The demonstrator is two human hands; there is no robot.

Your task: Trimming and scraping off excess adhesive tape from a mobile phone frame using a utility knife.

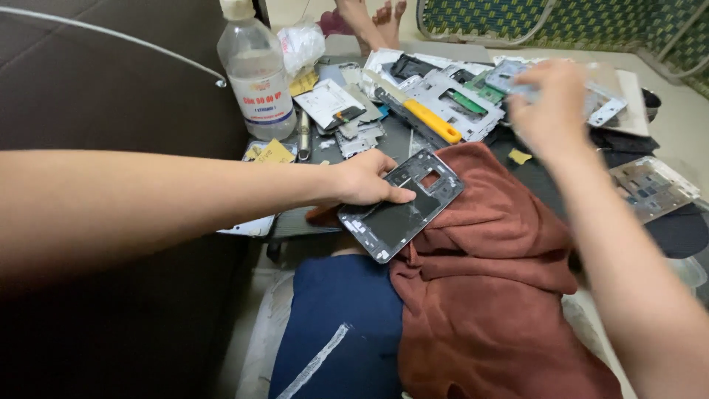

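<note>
While the rust-red cloth (487, 295) covers the lap nearest the camera, with dark blue fabric (340, 332) beside it on the left, the left hand (365, 179) pins a dark phone frame (402, 205) flat on the cloth's upper edge. Grip: fingers closed over the frame's top-left corner, thumb lying along the frame's face. Frame sits tilted, cutouts facing up, partly on cloth, partly over the low table (295, 218).

Right hand (550, 103) is further out, over the parts pile, blurred. Fingers curl around a pale, clear-looking piece (509, 77); can't tell exactly what it is.

Behind the frame: yellow-handled tool (432, 120) lying on silver metal frames (450, 100), loose small parts around. Another grey frame (650, 188) sits at the right. Clear plastic bottle (257, 70) stands at the table's back left, just beside a brown sofa (111, 74). Bare feet (373, 18) of another person at the far edge.
</note>
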